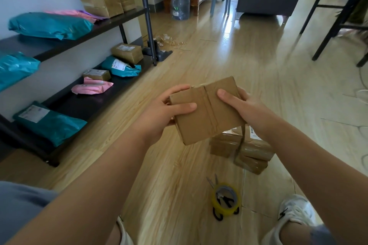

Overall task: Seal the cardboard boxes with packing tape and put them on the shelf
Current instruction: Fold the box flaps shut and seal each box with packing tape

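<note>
While the tape [225,199] lies on the floor by the feet, both hands grip the box [207,113] in the air: left hand [165,113] curled round its left end, right hand [243,105] round the right, long axis running across between them. The shelf [79,107] stands off to the left, so the left hand is nearer it.

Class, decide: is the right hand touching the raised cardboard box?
Touching. The head view shows the right hand gripping the cardboard box, thumb on its top face, fingers curled behind.
</note>
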The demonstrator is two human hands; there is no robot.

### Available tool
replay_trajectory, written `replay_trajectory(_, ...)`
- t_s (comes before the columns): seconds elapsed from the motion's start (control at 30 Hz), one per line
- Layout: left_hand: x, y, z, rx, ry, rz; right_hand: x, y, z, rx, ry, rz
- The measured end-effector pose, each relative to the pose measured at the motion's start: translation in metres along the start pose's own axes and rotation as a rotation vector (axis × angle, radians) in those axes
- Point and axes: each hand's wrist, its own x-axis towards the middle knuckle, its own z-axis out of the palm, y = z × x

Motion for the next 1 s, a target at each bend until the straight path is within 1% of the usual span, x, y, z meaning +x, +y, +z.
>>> replay_trajectory(0.13,-0.002,-0.001,-0.004,0.011,-0.039,-0.036,-0.004,-0.007,-0.002,0.029,-0.068,-0.078)
replay_trajectory(0.2,-0.003,-0.003,-0.005,0.022,-0.054,-0.05,-0.004,-0.01,-0.003,0.049,-0.07,-0.087)
replay_trajectory(0.43,-0.002,-0.004,-0.011,0.021,-0.11,-0.072,-0.005,-0.011,-0.003,0.126,-0.067,-0.036)
replay_trajectory(0.57,-0.002,-0.004,-0.012,0.009,-0.124,-0.082,-0.003,-0.007,-0.004,0.139,-0.107,-0.017)
replay_trajectory(0.8,0.0,-0.007,-0.014,-0.012,-0.127,-0.087,0.0,0.002,-0.005,0.167,-0.144,0.031)
replay_trajectory(1.0,0.002,-0.008,-0.013,-0.014,-0.097,-0.111,0.003,0.005,-0.006,0.205,-0.136,0.051)
